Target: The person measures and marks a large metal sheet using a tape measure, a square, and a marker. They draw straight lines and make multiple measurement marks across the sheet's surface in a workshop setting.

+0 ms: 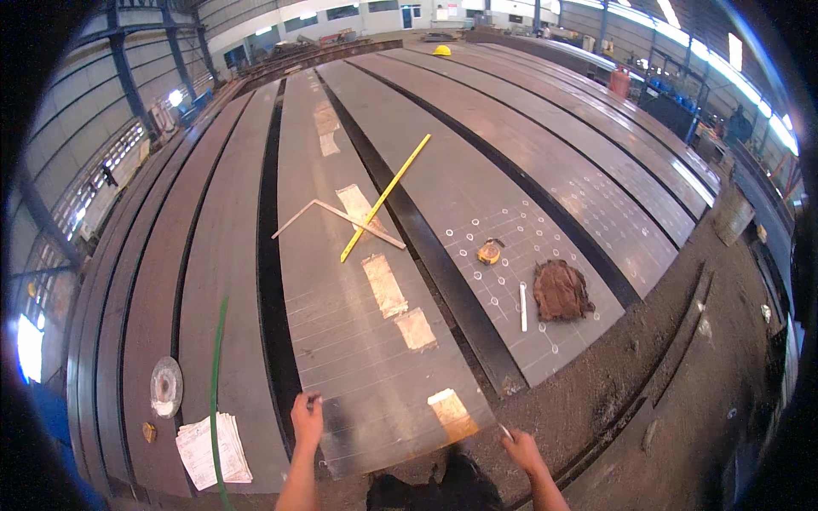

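Right grip [524, 450] on slim stick [505, 432], perhaps chalk, scrawled papers [196, 451]

White-lined grey plate [366, 366], yellow ruler [388, 197]

No word or number can be read. The stack of white paper sheets [198, 453] carries faint marks, too small for reading. On the long yellow flat ruler [400, 178], the marks are also not legible. The grey steel plate with white drawn circles [452, 183] shows thin pale lines too.
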### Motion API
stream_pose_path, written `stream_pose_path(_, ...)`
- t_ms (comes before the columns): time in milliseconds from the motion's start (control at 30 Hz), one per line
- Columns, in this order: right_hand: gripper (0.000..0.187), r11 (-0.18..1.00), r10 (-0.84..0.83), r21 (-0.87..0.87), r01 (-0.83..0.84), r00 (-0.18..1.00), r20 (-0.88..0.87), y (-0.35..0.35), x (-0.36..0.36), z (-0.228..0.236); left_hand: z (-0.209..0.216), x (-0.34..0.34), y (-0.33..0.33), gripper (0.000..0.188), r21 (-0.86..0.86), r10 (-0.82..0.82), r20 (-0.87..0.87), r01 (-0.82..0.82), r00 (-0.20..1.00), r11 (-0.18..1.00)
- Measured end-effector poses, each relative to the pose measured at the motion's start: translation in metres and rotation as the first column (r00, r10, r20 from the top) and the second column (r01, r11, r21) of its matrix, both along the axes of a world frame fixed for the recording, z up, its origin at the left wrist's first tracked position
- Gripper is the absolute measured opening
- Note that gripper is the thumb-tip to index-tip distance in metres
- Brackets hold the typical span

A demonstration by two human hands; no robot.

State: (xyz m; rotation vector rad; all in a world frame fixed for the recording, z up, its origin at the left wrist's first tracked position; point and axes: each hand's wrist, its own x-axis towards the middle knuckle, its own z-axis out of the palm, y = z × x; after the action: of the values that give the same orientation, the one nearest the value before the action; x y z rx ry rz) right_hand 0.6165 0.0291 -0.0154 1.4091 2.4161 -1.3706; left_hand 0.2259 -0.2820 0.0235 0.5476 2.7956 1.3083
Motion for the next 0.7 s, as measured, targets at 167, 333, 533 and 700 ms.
stream_pose_path(167, 0.044, 0.969, 0.043, -0.243, 0.039, 0.945, 0.324, 0.033, 0.07, -0.044, 0.006, -0.109, 0.109, 0.036, -0.165, -0.068, -0.085, 0.053, 0.994, 0.985)
stream_pose_path(333, 0.045, 0.859, 0.022, -0.441, 0.259, 0.842, 0.538, 0.021, 0.182, -0.099, -0.035, -0.231, 0.227, 0.037, -0.254, -0.129, -0.111, 0.098, 0.985, 0.962)
stream_pose_path(533, 0.052, 0.802, -0.065, -0.466, 0.373, 0.831, 0.553, 0.021, 0.217, -0.054, -0.078, -0.347, 0.324, 0.028, -0.341, -0.003, -0.226, -0.076, 0.974, 0.937)
stream_pose_path(700, 0.051, 0.725, -0.195, -0.466, 0.507, 0.8, 0.567, 0.014, 0.21, -0.012, -0.09, -0.362, 0.363, 0.026, -0.381, 0.09, -0.171, -0.15, 0.981, 0.912)
